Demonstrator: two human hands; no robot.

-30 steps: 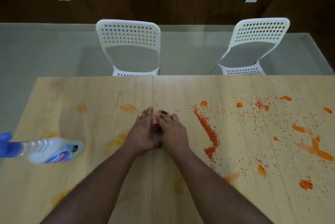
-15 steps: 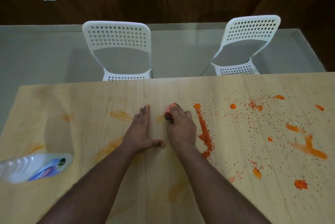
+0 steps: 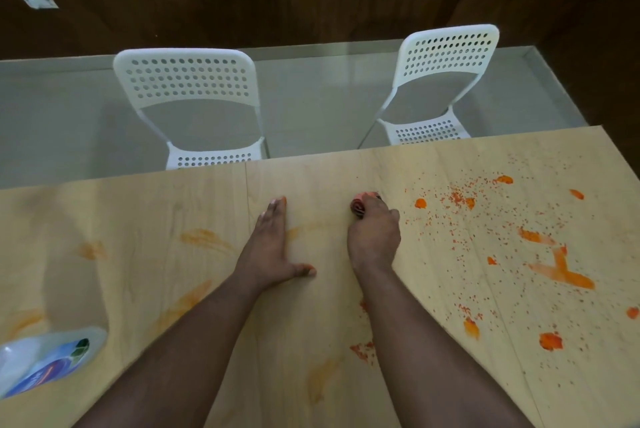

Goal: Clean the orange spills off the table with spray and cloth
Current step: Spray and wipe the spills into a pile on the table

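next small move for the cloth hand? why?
Probably sweep the right hand rightward, pushing the bunched cloth through the orange specks beside it. The cloth sits at the left edge of the densest mess, with blobs and smears farther right, while the wood around the flat left hand shows only faint streaks. The spray bottle lies unused at the near left.
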